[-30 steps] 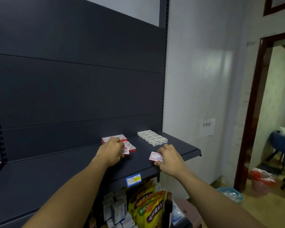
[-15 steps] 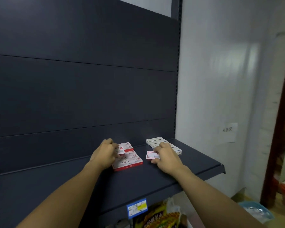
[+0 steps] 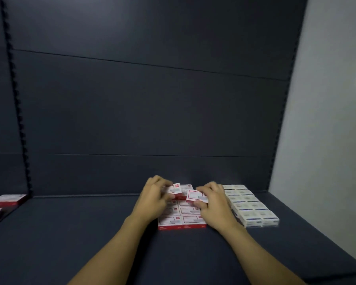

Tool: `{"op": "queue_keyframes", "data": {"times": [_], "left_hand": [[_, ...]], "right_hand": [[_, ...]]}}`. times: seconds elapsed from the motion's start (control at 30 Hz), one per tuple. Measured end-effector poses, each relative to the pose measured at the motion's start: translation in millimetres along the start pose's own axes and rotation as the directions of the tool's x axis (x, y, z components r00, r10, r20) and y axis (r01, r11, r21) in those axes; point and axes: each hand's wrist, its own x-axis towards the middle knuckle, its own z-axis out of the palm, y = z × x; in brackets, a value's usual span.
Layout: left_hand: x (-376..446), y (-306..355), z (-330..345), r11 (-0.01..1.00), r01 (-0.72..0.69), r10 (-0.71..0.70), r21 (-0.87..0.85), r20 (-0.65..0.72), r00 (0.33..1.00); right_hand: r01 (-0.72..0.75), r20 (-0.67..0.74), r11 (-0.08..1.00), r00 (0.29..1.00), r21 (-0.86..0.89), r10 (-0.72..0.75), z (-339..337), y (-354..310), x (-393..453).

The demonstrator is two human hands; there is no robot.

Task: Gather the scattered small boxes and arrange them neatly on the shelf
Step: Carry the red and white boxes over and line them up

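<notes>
Hands [image 3: 185, 200] gripping boxes [image 3: 194, 196] (red-white), above stack [image 3: 182, 220]

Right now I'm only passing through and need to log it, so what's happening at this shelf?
A person is tidying small boxes on the dark shelf. The left hand holds one red box and the right hand holds another, both above a flat block of red boxes. A neat block of white boxes sits just to the right. More red boxes lie at the far left, not yet gathered.
</notes>
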Motion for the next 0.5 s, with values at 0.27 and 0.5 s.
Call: {"op": "queue_keyframes", "data": {"times": [0.27,0.5], "left_hand": [[0.2,-23.6,-1.6,0.994,0.032,-0.039,0.108,0.064,0.997],[3.7,-26.6,8.7,0.987,0.02,-0.044,0.159,0.147,0.988]], "right_hand": [[0.043,-0.012,0.985,0.999,0.167,-0.041,28.2,15.1,32.6],[0.02,0.103,0.98,0.994,0.197,-0.041,43.4,30.7,34.8]]}}
